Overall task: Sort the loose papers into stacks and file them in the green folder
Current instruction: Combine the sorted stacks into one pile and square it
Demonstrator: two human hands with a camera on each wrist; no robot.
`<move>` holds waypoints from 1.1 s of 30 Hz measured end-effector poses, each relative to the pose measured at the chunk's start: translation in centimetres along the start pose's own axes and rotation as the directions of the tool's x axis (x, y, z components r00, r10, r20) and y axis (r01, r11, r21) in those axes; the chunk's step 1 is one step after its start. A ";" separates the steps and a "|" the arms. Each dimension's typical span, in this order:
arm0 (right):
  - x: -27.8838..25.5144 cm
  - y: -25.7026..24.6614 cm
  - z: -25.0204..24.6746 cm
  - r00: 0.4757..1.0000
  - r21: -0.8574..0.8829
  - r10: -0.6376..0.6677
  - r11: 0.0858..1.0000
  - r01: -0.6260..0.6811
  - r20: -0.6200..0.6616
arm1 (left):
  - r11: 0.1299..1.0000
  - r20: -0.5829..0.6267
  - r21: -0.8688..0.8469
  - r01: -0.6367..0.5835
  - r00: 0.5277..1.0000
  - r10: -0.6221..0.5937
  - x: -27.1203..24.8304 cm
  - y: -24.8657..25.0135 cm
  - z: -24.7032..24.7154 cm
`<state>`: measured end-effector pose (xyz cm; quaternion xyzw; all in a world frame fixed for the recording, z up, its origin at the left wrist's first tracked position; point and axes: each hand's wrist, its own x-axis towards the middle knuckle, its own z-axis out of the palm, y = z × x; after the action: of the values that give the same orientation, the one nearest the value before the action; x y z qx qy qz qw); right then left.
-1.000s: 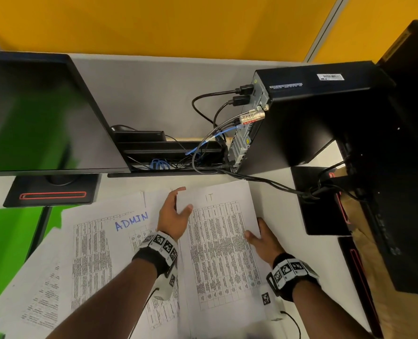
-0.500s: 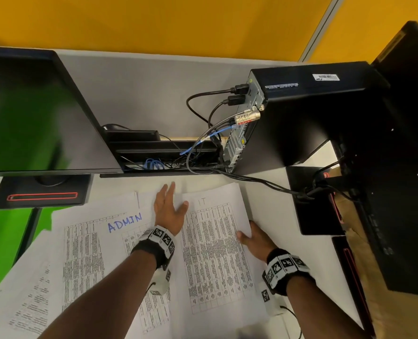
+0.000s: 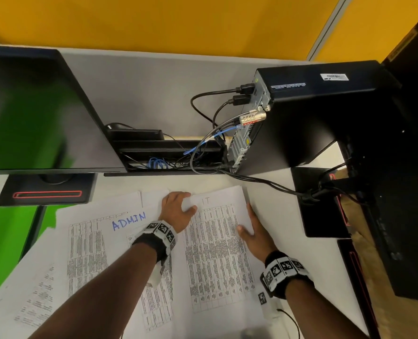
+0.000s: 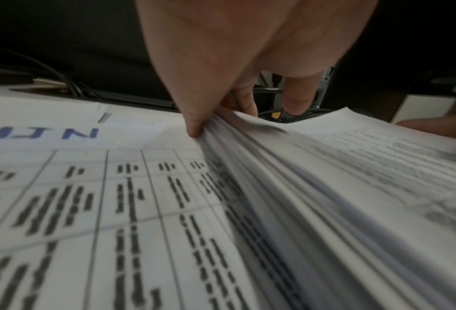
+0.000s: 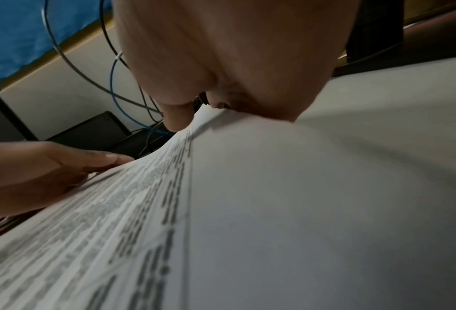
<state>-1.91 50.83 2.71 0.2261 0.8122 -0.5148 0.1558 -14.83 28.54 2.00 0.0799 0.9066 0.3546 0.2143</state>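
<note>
A thick stack of printed sheets marked IT lies on the white desk in front of me. My left hand curls its fingers over the stack's top-left corner; the left wrist view shows the thumb and fingers gripping the fanned edges of the IT stack. My right hand lies straight along the stack's right edge with the thumb on the top sheet. To the left lies a sheet marked ADMIN on more papers. The green folder shows under them at far left.
A dark monitor on a black base stands at back left. A black PC tower with cables is at back right. A second screen and its base crowd the right side.
My left hand's fingers, straight on the desk before, have curled over the IT stack's top-left corner. The right hand has stayed at the right edge.
</note>
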 end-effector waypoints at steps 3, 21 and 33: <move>0.3 0.8 0.1 0.998 0.096 0.059 0.994 -0.055 -0.037 | 0.997 0.051 -0.059 -0.045 0.998 0.048 -0.5 -0.1 -0.8; 1.3 0.6 1.1 0.978 -0.089 0.143 0.984 -0.157 -0.149 | 0.635 -0.220 -0.328 0.700 0.597 -0.772 -9.6 -8.4 -5.3; 1.5 0.1 1.8 0.971 -0.102 0.152 0.980 -0.173 -0.186 | 0.725 -0.212 -0.386 0.570 0.710 -0.671 -11.9 -8.6 -6.0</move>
<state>-3.10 49.50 1.16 0.3272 0.8304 -0.4294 0.1378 -6.82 15.02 4.04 -0.3275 0.8392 0.3983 0.1729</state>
